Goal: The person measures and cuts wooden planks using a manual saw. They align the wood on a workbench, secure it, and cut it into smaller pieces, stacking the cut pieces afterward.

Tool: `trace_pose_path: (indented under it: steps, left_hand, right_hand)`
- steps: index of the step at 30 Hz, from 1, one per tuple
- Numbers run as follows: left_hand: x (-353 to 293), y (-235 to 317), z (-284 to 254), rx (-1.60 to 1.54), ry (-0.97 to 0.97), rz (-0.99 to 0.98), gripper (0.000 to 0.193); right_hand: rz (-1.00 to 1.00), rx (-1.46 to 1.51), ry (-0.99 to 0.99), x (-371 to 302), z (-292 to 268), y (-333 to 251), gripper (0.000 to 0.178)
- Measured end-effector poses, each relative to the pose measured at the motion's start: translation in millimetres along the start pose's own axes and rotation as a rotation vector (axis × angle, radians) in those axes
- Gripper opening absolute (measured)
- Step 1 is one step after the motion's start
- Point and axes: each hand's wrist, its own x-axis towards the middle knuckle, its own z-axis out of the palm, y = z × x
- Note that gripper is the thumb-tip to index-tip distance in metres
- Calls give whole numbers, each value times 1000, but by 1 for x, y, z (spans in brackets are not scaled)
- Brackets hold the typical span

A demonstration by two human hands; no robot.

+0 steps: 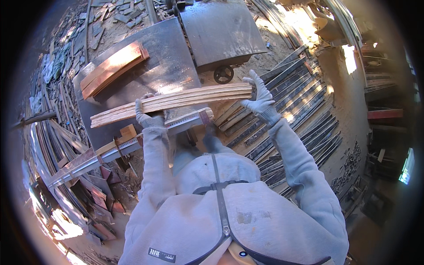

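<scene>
A stack of long plywood strips [185, 99], edges facing up, spans both of my gloved hands above the metal saw table [168, 48]. My left hand [149, 115] is closed around its left half, thumb on the near side and fingertips showing over the far side. At the right end of the stack, my right hand [259, 96] has its fingers spread, with the palm beside the strip ends. Whether that palm touches the ends I cannot tell. Another pile of reddish-faced plywood strips [115, 66] lies on the table's far left.
A rail with a measuring scale [121, 148] runs along the table's near edge, with a small wood block [128, 131] by it. A black handwheel [224, 74] sits under the second metal top [223, 31]. Rows of dark wood strips [291, 95] lie on the floor at right; offcuts [99, 194] heap at left.
</scene>
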Motion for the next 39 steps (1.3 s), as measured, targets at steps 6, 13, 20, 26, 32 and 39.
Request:
trace_pose_path:
  steps: [6,13,20,26,32,39]
  left_hand:
    - [26,12,-35,-148,80,17,39]
    - [21,16,-28,-71,97,69,50]
    - [20,28,2,93,312,-15,61]
    - [21,38,0,153,283,-67,62]
    - [22,39,-26,52,194,43,61]
    - [24,41,-42,60,122,82,68]
  right_hand:
    - [471,918,-222,8,22,-1,73]
    - [495,1130,-212,12,18,-10,68]
    - [421,999,-158,1,20,-27,73]
    - [386,1054,-98,-6,22,-33,81]
    - [362,1069,-143,-18,18,-31,94]
    - [311,1040,-147,-23,9,-28,93]
